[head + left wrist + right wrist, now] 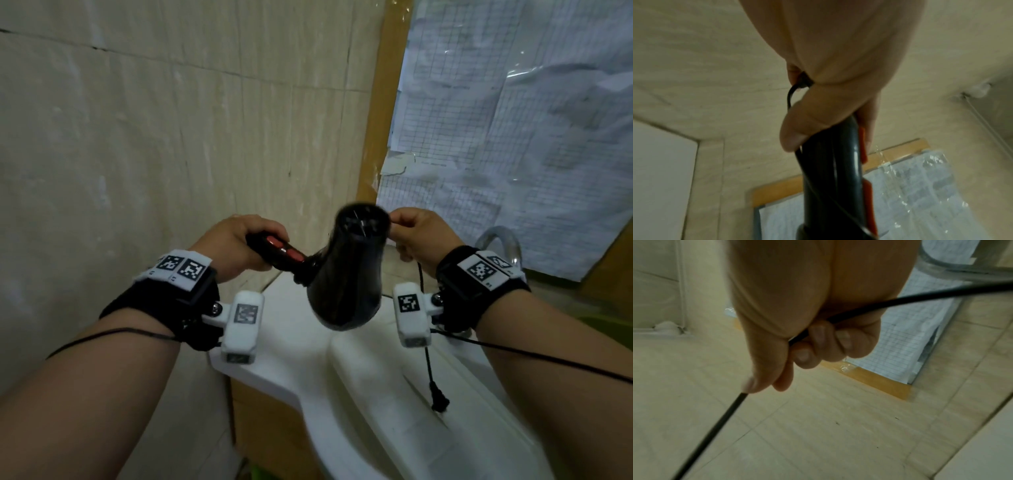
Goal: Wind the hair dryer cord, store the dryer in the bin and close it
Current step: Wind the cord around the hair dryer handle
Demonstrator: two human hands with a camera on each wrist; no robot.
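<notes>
A black hair dryer (346, 274) with red switches on its handle (279, 251) is held in the air in front of a tiled wall. My left hand (236, 245) grips the handle (830, 178), with a strand of cord running along it. My right hand (419, 236) is beside the barrel's far end and pinches the thin black cord (859, 308) in curled fingers. The cord (426, 346) hangs down from that hand, and its plug (439, 401) dangles over a white plastic surface. No bin is clearly seen.
A white plastic surface (359, 377) with ridges lies below the hands. A curved metal tap (501, 243) stands behind my right wrist. Crumpled gridded paper under plastic (513, 120) covers the wall at the right, framed in wood.
</notes>
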